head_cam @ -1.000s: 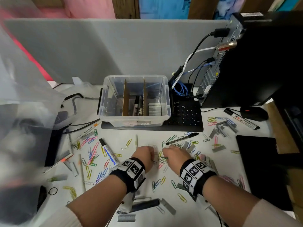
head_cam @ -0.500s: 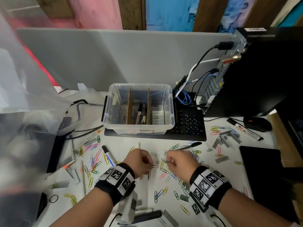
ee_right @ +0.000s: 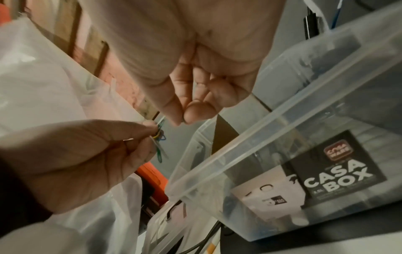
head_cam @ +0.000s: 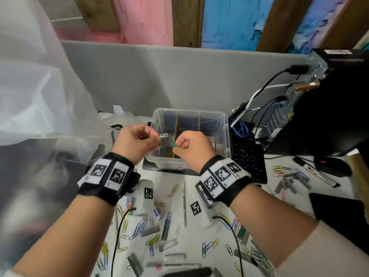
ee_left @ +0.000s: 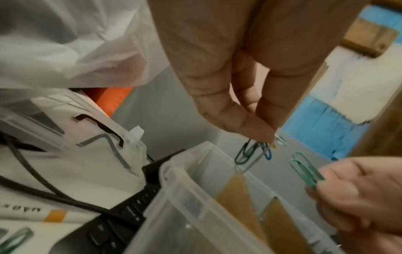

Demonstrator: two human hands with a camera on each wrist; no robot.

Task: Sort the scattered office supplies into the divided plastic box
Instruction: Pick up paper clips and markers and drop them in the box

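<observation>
Clips (head_cam: 164, 134) pinched in both hands' fingers (head_cam: 154, 136) above box (head_cam: 223, 124)

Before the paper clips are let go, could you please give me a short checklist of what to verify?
1. Left hand pinches a bunch of paper clips: ok.
2. Right hand pinches a green clip: ok.
3. Both hands raised at the plastic box: ok.
4. Box open, cardboard dividers upright: ok.
5. Clips exactly over the left compartment: cannot tell.
6. All clips cleared off the desk: not ok.
</observation>
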